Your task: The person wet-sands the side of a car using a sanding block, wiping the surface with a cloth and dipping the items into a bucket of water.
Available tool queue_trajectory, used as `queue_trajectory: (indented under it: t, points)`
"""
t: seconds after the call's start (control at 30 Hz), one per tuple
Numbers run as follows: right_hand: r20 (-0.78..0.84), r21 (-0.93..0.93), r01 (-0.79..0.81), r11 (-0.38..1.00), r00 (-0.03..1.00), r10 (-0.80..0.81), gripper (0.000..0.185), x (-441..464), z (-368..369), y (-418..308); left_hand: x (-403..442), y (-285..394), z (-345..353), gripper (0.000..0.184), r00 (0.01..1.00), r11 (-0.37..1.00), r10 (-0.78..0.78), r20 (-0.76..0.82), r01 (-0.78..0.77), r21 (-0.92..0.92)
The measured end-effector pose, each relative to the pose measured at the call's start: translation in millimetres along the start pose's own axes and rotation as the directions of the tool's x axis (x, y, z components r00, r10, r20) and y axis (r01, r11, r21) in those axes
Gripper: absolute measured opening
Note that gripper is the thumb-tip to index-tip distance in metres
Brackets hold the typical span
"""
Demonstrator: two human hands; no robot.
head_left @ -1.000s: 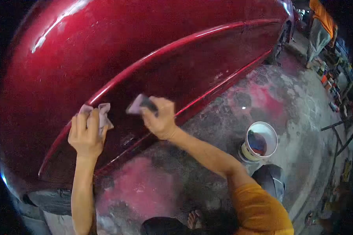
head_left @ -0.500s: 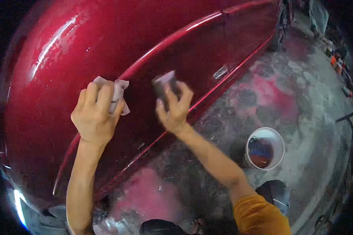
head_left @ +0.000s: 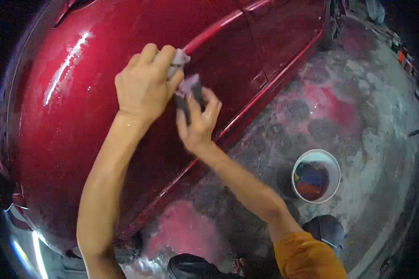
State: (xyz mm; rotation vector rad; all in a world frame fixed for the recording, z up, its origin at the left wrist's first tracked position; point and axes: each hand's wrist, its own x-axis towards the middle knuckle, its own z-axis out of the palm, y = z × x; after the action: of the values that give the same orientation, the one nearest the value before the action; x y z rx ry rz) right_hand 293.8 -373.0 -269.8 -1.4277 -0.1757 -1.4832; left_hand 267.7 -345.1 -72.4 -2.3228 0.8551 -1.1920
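Note:
A glossy dark red car body [head_left: 79, 139] with a raised crease line fills the view, its paint wet with drops in places. My left hand [head_left: 144, 86] is closed around a crumpled pale cloth [head_left: 179, 57] and presses it against the panel by the crease. Just below and to the right, my right hand [head_left: 200, 123] grips a dark block [head_left: 182, 109], with a pale purple sheet [head_left: 191, 83] showing at its top. The block lies at the door surface, slightly blurred; its contact with the paint is partly hidden by my fingers.
On the concrete floor [head_left: 377, 153], a white bucket [head_left: 338, 174] holds dark liquid with coloured reflections. Pink patches [head_left: 184, 230] stain the floor. A dark rounded thing [head_left: 328, 230] is near my right sleeve. Small items [head_left: 402, 56] line the far right edge.
My left hand has moved up and to the right along the crease with the cloth, now close to my right hand. My right hand has shifted slightly left with the block. The view has shifted a little.

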Motion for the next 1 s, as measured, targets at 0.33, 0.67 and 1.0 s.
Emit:
queue_trajectory:
  t: [0.33,0.67,1.0]
  points:
    - [-0.195,-0.223,-0.486,0.845,0.871,0.450,0.044,-30,-13,94,12,1,10,0.028,0.997,0.999,0.033,-0.064,-0.033,-0.013]
    - [-0.229,-0.243,-0.613,0.752,0.789,0.570,0.037,27,-17,175,4,2,13,0.032,0.998,1.000,0.023,-0.050,-0.024,-0.006]
    - [-0.345,-0.174,-0.399,0.900,0.881,0.324,0.034,91,3,126,0,1,13,0.029,1.000,1.000,0.005,0.015,-0.005,0.002]
